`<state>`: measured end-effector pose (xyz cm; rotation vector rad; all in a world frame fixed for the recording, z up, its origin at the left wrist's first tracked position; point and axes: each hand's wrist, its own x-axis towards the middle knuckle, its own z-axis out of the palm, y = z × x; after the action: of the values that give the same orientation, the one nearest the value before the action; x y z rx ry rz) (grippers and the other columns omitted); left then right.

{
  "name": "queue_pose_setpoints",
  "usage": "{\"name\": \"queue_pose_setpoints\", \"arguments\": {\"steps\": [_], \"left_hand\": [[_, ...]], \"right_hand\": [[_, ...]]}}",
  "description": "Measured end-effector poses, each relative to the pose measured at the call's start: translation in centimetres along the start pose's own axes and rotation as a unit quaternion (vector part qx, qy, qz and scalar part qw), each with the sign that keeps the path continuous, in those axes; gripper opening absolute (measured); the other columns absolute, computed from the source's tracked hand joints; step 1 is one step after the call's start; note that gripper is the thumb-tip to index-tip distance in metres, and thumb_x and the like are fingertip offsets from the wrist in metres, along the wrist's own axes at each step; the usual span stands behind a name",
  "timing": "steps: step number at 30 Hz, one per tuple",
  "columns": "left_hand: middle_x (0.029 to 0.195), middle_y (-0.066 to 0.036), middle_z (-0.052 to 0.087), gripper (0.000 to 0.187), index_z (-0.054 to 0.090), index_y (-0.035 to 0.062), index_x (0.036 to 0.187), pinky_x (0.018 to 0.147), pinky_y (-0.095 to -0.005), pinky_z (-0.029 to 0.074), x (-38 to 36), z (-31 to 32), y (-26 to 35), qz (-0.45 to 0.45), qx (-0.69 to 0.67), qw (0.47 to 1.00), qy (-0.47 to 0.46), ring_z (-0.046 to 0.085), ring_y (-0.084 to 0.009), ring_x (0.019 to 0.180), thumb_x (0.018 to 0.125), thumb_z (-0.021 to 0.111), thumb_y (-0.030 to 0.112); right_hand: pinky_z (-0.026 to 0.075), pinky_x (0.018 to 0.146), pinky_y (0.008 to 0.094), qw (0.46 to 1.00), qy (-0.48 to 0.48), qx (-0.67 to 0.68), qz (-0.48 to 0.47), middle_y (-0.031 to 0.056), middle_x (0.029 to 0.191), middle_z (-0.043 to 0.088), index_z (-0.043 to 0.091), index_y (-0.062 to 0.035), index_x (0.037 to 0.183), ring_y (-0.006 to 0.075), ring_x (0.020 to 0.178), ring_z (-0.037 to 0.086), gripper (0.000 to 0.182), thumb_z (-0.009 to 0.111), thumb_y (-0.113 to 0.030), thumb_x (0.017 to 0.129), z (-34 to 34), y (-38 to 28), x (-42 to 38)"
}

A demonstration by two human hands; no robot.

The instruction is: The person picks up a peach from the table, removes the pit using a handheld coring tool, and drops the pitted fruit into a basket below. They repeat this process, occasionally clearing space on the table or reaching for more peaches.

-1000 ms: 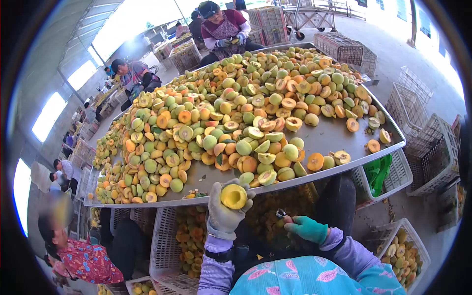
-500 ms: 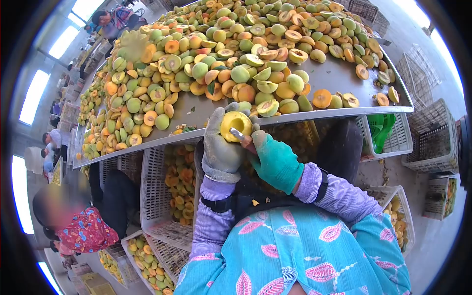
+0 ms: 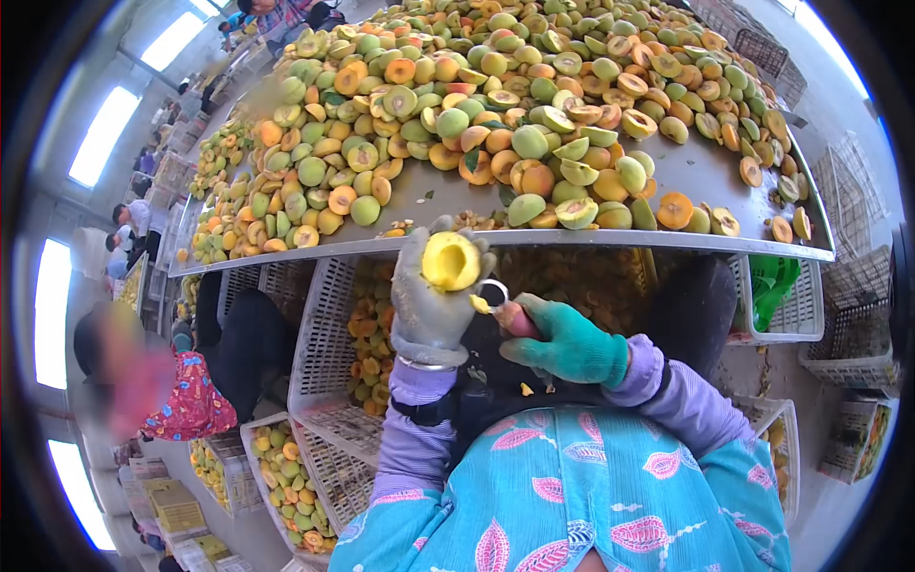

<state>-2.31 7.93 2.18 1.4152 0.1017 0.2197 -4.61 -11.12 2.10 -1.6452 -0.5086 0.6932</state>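
Note:
My left hand [image 3: 424, 305], in a grey glove, is closed around a halved yellow peach [image 3: 437, 255]. Its cut face points up and shows a smooth hollow in the middle. My right hand [image 3: 572, 348], in a green glove, grips the handle of a ring-bladed coring tool [image 3: 518, 319]. The metal ring sits just right of the peach half, apart from it, with a scrap of yellow flesh [image 3: 479, 304] on its edge. Both hands are over my lap, at the near edge of a metal table [image 3: 429, 195] heaped with peach halves [image 3: 572, 148].
Below the table, a white plastic crate [image 3: 319, 334] holds peach halves, left of my legs. Another crate [image 3: 805, 305] with green plastic stands at the right. Stacked crates [image 3: 853, 324] are further right. A person in a red patterned top [image 3: 195, 400] sits at the left.
The coring tool has come out of the peach half's hollow and moved right and down with my right hand. A flesh scrap now hangs on the ring. The view has shifted slightly.

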Motion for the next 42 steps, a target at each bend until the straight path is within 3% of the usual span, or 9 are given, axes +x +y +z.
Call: {"name": "queue_pose_setpoints", "arguments": {"steps": [1,3,5,16,21,26,31,36,42], "left_hand": [[0.100,-0.010,0.064,0.034,0.057,0.0018,0.109,0.076,-0.0356,0.056,0.1,-2.8,-0.4,0.185,0.316,0.931,0.004,0.065,-0.0206,0.084,0.096,0.051,0.032],[0.100,-0.011,0.065,0.032,0.062,0.0031,0.102,0.077,-0.0385,0.054,2.6,-10.7,-1.4,-0.098,0.315,0.943,0.048,0.065,-0.0240,0.090,0.091,0.058,0.033],[0.087,-0.017,0.069,0.027,0.066,0.0034,0.093,0.078,-0.0411,0.051,5.3,-11.5,0.3,0.082,0.664,0.741,0.053,0.064,-0.0359,0.091,0.085,0.064,0.029],[0.117,-0.022,0.063,0.058,0.058,-0.0044,0.120,0.092,-0.0384,0.050,21.0,-13.0,-2.7,-0.167,0.779,0.593,-0.122,0.059,-0.0338,0.113,0.074,0.067,0.028],[0.107,-0.014,0.063,0.049,0.052,-0.0030,0.127,0.091,-0.0447,0.052,13.7,-11.6,0.6,-0.151,-0.081,0.981,-0.085,0.062,-0.0317,0.102,0.081,0.057,0.014],[0.119,-0.020,0.056,0.046,0.044,0.0018,0.131,0.094,-0.0517,0.050,7.8,-2.5,-1.6,-0.195,-0.336,0.918,-0.079,0.059,-0.0345,0.109,0.091,0.055,0.020],[0.130,-0.024,0.050,0.039,0.043,0.0021,0.131,0.100,-0.0500,0.046,4.1,3.9,-2.6,0.056,0.011,0.981,-0.184,0.053,-0.0378,0.120,0.100,0.040,0.025],[0.130,-0.026,0.051,0.037,0.043,-0.0005,0.129,0.104,-0.0461,0.043,2.8,5.3,-1.9,-0.142,-0.346,0.910,-0.177,0.051,-0.0319,0.123,0.101,0.037,0.022],[0.113,-0.021,0.059,0.040,0.051,-0.0028,0.122,0.095,-0.0466,0.050,2.1,5.2,-1.3,-0.119,-0.248,0.942,-0.195,0.059,-0.0322,0.109,0.095,0.051,0.027]], "right_hand": [[0.046,0.065,0.0468,0.998,0.038,-0.041,-0.005,0.0245,0.083,0.061,0.050,-0.0016,0.098,0.0424,0.081,0.062,0.031,0.067,-0.022,0.083,-0.9,1.0,-0.8],[0.047,0.065,0.0480,0.978,0.150,-0.146,0.024,0.0246,0.081,0.062,0.050,-0.0020,0.095,0.0438,0.079,0.061,0.032,0.069,-0.024,0.081,-2.6,5.6,-2.3],[0.047,0.065,0.0501,0.942,0.256,-0.208,0.070,0.0248,0.079,0.062,0.050,-0.0028,0.092,0.0452,0.079,0.061,0.035,0.072,-0.026,0.080,-3.0,9.1,-2.2],[0.050,0.069,0.0479,0.920,0.303,-0.218,0.121,0.0226,0.082,0.065,0.049,0.0000,0.096,0.0415,0.080,0.064,0.041,0.072,-0.030,0.082,-5.6,4.9,-0.9],[0.050,0.068,0.0446,0.934,0.307,-0.180,0.025,0.0201,0.082,0.064,0.050,-0.0007,0.095,0.0395,0.079,0.064,0.039,0.072,-0.030,0.082,-6.4,4.6,-1.1],[0.048,0.066,0.0455,0.951,0.235,-0.190,-0.061,0.0210,0.082,0.063,0.052,-0.0004,0.096,0.0421,0.080,0.062,0.039,0.074,-0.029,0.082,-3.8,0.9,0.3],[0.049,0.064,0.0466,0.933,0.313,-0.136,-0.114,0.0204,0.080,0.064,0.053,-0.0019,0.093,0.0416,0.077,0.062,0.033,0.070,-0.029,0.085,-1.8,1.7,0.8],[0.048,0.055,0.0469,0.896,0.375,-0.185,-0.150,0.0188,0.071,0.063,0.051,-0.0016,0.093,0.0401,0.066,0.062,0.024,0.061,-0.023,0.092,-1.0,2.4,0.7],[0.046,0.054,0.0493,0.904,0.362,-0.179,-0.140,0.0212,0.069,0.061,0.049,-0.0015,0.091,0.0410,0.064,0.061,0.026,0.056,-0.026,0.095,-0.4,1.8,-0.4]]}}
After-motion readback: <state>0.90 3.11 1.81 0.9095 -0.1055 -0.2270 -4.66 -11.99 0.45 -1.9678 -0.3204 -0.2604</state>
